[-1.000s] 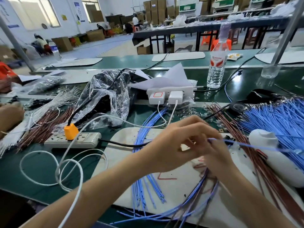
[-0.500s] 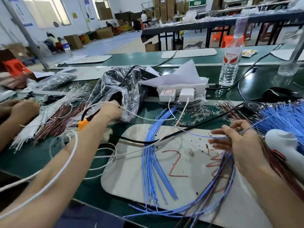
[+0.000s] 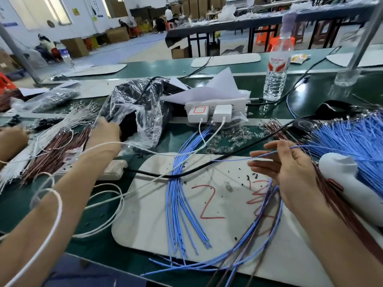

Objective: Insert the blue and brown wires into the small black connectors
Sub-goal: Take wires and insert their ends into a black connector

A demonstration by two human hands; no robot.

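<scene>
Blue insulation marks the task wire. One blue wire is pinched between thumb and forefinger of the right hand at 3 o'clock of the view, with the remaining fingers loosely spread. Its free end points toward 9 o'clock above the white mat.

The left hand is at 10 o'clock, at the mouth of the clear plastic bag. The bag holds a dark mass, judged to be the black connectors. The fingers of this hand are hidden by the bag, so whether they grip anything cannot be told.

Step in hand, as judged: fetching a connector while the wire is held ready. The next move calls for one connector to be lifted out and brought to the wire end over the mat. Its cavity is then lined up with the terminal and the wire pushed straight in.

Count:
- one wire in hand
- one bag, its connectors too massed to count
- one fanned bundle of blue wires on the mat at 6 o'clock, more than ten strands
- one large blue pile at 2 o'clock
- two groups of brown wires, one at 9 o'clock and one at 1 o'clock
- two white chargers at 12 o'clock
- one water bottle at 1 o'clock on the green surface
</scene>
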